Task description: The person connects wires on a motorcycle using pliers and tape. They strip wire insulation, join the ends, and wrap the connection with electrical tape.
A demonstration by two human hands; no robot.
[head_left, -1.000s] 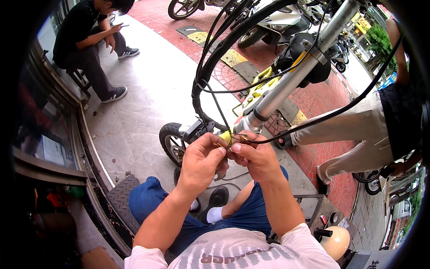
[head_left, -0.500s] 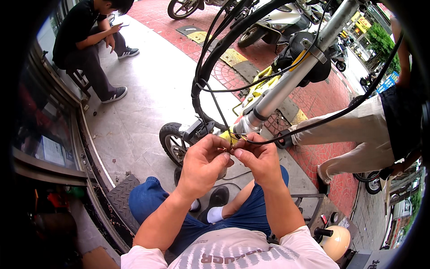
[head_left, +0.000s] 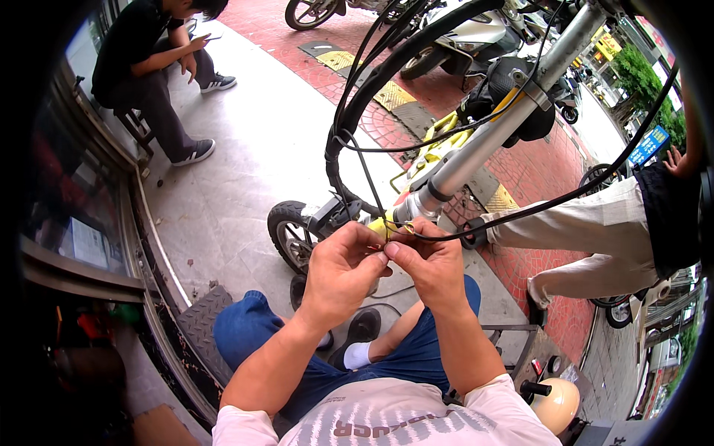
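Observation:
Both thumbs meet at the fingertips in front of a folding bike or scooter with a silver stem tube (head_left: 487,137) and a small black front wheel (head_left: 288,236). My left hand (head_left: 343,269) pinches thin wires (head_left: 388,229) at the end of a black cable. From the other side, my right hand (head_left: 430,266) pinches the same wires, and a black cable (head_left: 513,215) runs out past its fingers to the upper right. Fingers hide the wire ends. A bundle of black cables (head_left: 332,149) loops above my hands, and a yellow part (head_left: 381,225) shows just behind them.
On the left, a person (head_left: 141,67) sits on a stool with a phone. Another person in beige trousers (head_left: 573,215) stands close on the right. Parked motorbikes (head_left: 461,44) line the red paving. A low stand (head_left: 532,349) holding small items and a cream rounded object (head_left: 558,405) are at lower right.
My thumbs have come together over the wires, and the red bit seen between my fingers is now mostly covered. The standing person's hand has come into view at the right.

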